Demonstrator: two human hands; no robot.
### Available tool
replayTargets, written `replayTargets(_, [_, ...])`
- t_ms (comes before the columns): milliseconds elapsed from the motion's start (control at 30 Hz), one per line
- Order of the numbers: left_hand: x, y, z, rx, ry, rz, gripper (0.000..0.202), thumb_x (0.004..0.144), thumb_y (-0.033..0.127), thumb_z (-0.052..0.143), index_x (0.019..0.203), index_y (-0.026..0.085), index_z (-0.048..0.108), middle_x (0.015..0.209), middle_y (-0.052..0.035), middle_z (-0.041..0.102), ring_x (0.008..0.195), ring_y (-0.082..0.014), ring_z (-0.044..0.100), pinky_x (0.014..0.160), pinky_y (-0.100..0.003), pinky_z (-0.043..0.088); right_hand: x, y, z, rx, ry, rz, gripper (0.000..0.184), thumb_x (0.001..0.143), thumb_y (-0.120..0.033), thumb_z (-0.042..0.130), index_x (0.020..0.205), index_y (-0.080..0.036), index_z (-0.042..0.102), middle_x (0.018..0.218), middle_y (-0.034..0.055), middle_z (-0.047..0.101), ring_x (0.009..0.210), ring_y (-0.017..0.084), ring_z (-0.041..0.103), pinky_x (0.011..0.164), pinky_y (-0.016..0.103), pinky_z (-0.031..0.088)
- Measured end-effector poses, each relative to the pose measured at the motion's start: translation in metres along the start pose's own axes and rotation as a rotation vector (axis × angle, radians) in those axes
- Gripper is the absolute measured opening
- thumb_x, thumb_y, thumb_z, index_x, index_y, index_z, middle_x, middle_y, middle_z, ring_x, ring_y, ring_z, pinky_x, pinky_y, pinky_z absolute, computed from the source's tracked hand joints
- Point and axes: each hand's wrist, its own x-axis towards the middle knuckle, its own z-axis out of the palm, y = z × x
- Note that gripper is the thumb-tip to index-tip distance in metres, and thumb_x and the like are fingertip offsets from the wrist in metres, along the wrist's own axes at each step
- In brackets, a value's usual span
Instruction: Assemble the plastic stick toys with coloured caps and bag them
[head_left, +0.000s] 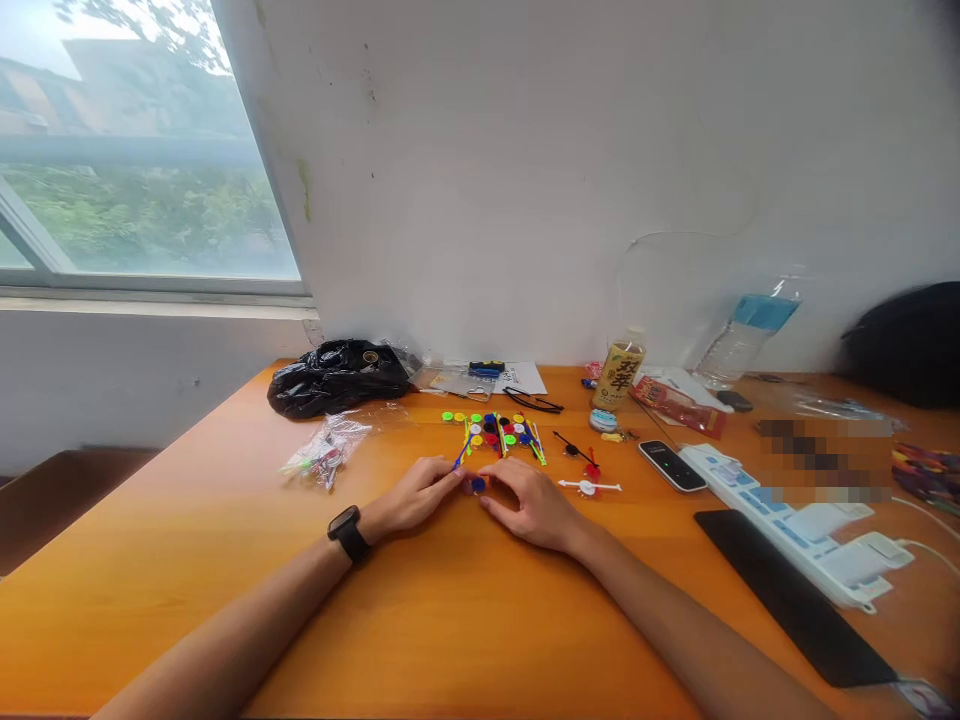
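My left hand [417, 494], with a black watch on the wrist, pinches a thin blue arrow-shaped stick [464, 450] that slants up and away from the fingertips. Close to those fingertips, low over the table, is a small round blue disc [478, 485]. My right hand [534, 503] curls around the disc's right side, thumb and index finger at its edge. Just beyond the hands lies a cluster of coloured discs [490, 437] in yellow, black, red, white and blue, with thin coloured sticks among them. Whether stick and disc touch is too small to tell.
To the right lie a white arrow on a disc [589, 488], a black one [571, 450], a phone-like device [673, 466] and a white power strip [780, 525]. A drink bottle [621, 372] stands behind. A black plastic bag [337, 378] and clear bag of parts [324, 455] are left.
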Motion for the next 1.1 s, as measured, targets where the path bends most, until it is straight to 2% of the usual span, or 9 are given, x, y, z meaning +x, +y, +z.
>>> replayTargets(100, [0.000, -0.002, 0.004, 0.007, -0.010, -0.008, 0.058, 0.110, 0.055, 0.029, 0.091, 0.016, 0.067, 0.092, -0.0051, 0.072, 0.081, -0.0183, 0.062, 0.078, -0.028, 0.049, 0.000, 0.002, 0.001, -0.011, 0.006, -0.013, 0.018, 0.098, -0.029, 0.066, 0.114, -0.022, 0.069, 0.104, 0.0075, 0.073, 0.096, 0.024, 0.064, 0.088, 0.036, 0.050])
replayTargets(233, [0.002, -0.006, 0.008, 0.207, 0.069, -0.066, 0.053, 0.111, 0.051, 0.029, 0.076, 0.019, 0.052, 0.072, -0.0015, 0.060, 0.063, -0.0150, 0.048, 0.063, -0.027, 0.038, 0.000, 0.005, 0.004, 0.031, 0.012, -0.024, 0.014, 0.099, -0.028, 0.064, 0.109, -0.023, 0.072, 0.104, 0.0077, 0.073, 0.099, 0.024, 0.065, 0.091, 0.037, 0.049])
replayTargets(333, [0.001, -0.005, 0.008, 0.326, 0.040, -0.053, 0.048, 0.111, 0.049, 0.033, 0.075, 0.020, 0.049, 0.071, -0.0013, 0.060, 0.061, -0.0152, 0.047, 0.061, -0.029, 0.033, 0.000, 0.009, 0.006, 0.124, 0.041, 0.069, 0.021, 0.095, -0.036, 0.071, 0.111, -0.022, 0.073, 0.102, 0.0075, 0.072, 0.096, 0.023, 0.066, 0.088, 0.036, 0.050])
replayTargets(467, [-0.001, 0.000, 0.007, 0.405, 0.019, 0.001, 0.045, 0.113, 0.043, 0.029, 0.082, 0.021, 0.054, 0.077, -0.0026, 0.064, 0.065, -0.0166, 0.054, 0.065, -0.029, 0.035, 0.005, 0.014, 0.006, 0.420, 0.105, 0.269, 0.037, 0.093, -0.051, 0.072, 0.114, -0.020, 0.071, 0.094, 0.0057, 0.071, 0.083, 0.020, 0.065, 0.073, 0.031, 0.050])
replayTargets(633, [-0.001, 0.000, 0.015, 0.468, 0.010, 0.080, 0.043, 0.114, 0.041, 0.028, 0.086, 0.021, 0.054, 0.079, -0.0020, 0.064, 0.065, -0.0161, 0.055, 0.063, -0.029, 0.035, 0.011, 0.012, 0.003, 0.817, 0.102, 0.369, 0.037, 0.087, -0.052, 0.076, 0.100, -0.018, 0.071, 0.086, 0.0035, 0.070, 0.072, 0.015, 0.062, 0.067, 0.028, 0.049])
replayTargets(700, [-0.001, -0.001, 0.019, 0.476, 0.039, 0.106, 0.041, 0.113, 0.040, 0.031, 0.087, 0.021, 0.054, 0.081, -0.0022, 0.065, 0.067, -0.0162, 0.057, 0.064, -0.029, 0.036, 0.012, 0.009, 0.003, 0.854, 0.086, 0.409, 0.035, 0.083, -0.050, 0.080, 0.092, -0.017, 0.071, 0.079, 0.0016, 0.068, 0.065, 0.013, 0.058, 0.062, 0.026, 0.046])
replayTargets(800, [0.001, -0.004, 0.023, 0.427, 0.093, 0.128, 0.036, 0.113, 0.038, 0.034, 0.093, 0.021, 0.059, 0.087, -0.0038, 0.068, 0.076, -0.0173, 0.062, 0.069, -0.028, 0.042, 0.011, 0.009, 0.004, 0.878, 0.113, 0.470, 0.033, 0.079, -0.046, 0.082, 0.090, -0.016, 0.072, 0.078, 0.0016, 0.069, 0.064, 0.012, 0.057, 0.059, 0.025, 0.045])
replayTargets(967, [0.002, -0.010, 0.025, 0.291, 0.135, 0.161, 0.028, 0.111, 0.033, 0.041, 0.122, 0.024, 0.065, 0.112, -0.0064, 0.073, 0.100, -0.0192, 0.069, 0.087, -0.028, 0.051, 0.009, 0.014, 0.009, 0.918, 0.057, 0.585, 0.030, 0.076, -0.043, 0.078, 0.088, -0.017, 0.070, 0.067, -0.0005, 0.066, 0.046, 0.008, 0.045, 0.041, 0.022, 0.033])
replayTargets(1100, [0.002, -0.012, 0.026, 0.326, 0.126, 0.169, 0.030, 0.109, 0.031, 0.046, 0.131, 0.026, 0.065, 0.108, -0.0062, 0.071, 0.095, -0.0192, 0.069, 0.083, -0.029, 0.052, 0.010, 0.015, 0.009, 0.931, 0.061, 0.629, 0.027, 0.073, -0.039, 0.076, 0.086, -0.017, 0.068, 0.063, -0.0021, 0.064, 0.043, 0.007, 0.041, 0.038, 0.020, 0.030])
